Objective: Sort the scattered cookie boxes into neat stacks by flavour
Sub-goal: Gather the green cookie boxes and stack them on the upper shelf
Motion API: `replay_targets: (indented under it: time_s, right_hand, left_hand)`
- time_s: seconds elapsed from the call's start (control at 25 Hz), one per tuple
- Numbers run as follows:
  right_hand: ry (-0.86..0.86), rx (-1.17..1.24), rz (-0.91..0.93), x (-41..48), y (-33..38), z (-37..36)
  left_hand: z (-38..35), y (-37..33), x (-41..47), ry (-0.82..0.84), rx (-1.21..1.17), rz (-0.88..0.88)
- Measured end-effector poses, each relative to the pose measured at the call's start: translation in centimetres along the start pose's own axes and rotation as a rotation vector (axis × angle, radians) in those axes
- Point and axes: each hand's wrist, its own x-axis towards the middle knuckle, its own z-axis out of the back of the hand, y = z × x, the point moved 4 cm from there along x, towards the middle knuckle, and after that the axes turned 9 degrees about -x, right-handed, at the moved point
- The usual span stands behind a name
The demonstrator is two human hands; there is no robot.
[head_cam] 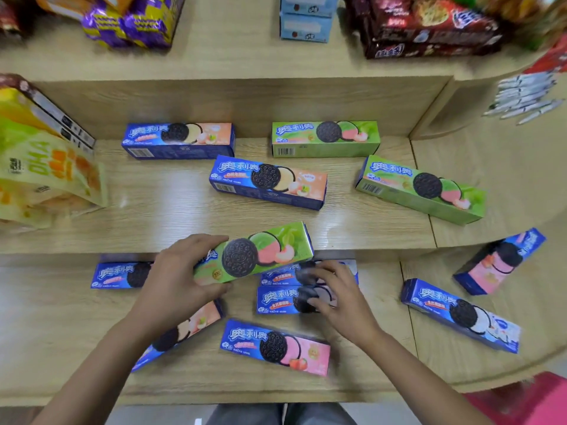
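My left hand (181,277) grips a green cookie box (267,250) by its left end and holds it tilted above the lower shelf. My right hand (337,297) rests with its fingers on a blue-and-white box (277,300), which lies in front of a second one (276,276). Two green boxes (325,138) (420,190) and two blue-orange boxes (179,141) (268,182) lie on the middle shelf. Blue-pink boxes (276,348) (500,260) (118,275), a blue-orange box (196,326) and a blue-white box (460,314) lie scattered on the lower shelf.
A yellow snack bag (46,176) leans at the left of the middle shelf (153,210). The top shelf carries purple bags (132,23), light blue boxes (306,16) and dark red packs (429,29). Pens (527,96) hang at the right.
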Motion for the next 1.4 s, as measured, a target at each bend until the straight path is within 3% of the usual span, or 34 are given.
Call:
replay_targets:
  time_s: [0.12,0.28,0.44,0.72,0.96,1.12,1.4]
  right_hand:
    - [-0.107,0.218,0.005,2.0,3.7,7.0]
    - [-0.065,0.134,0.087,5.4,6.3,13.8]
    - [-0.152,-0.018,0.110,8.5,5.7,17.8]
    - [-0.265,-0.050,-0.003,7.1,0.6,23.4]
    - [-0.339,-0.036,-0.220,-0.1,-6.3,23.7]
    - [-0.350,0.009,-0.269,-2.1,-9.7,21.1]
    - [-0.379,0.083,-0.324,-2.0,-13.1,17.6]
  left_hand:
    - [1.3,-2.7,2.4,-0.013,-0.003,-0.088]
    - [2.3,-6.3,6.4,0.000,-0.005,-0.215]
    - [2.3,-9.1,11.0,0.028,-0.007,-0.299]
    - [-2.2,-14.7,16.8,0.146,0.049,-0.433]
    - [-11.7,-17.7,16.8,0.283,0.106,-0.560]
    - [-16.2,-16.3,16.3,0.365,0.123,-0.549]
    - [-18.4,-14.5,16.6,0.295,0.171,-0.644]
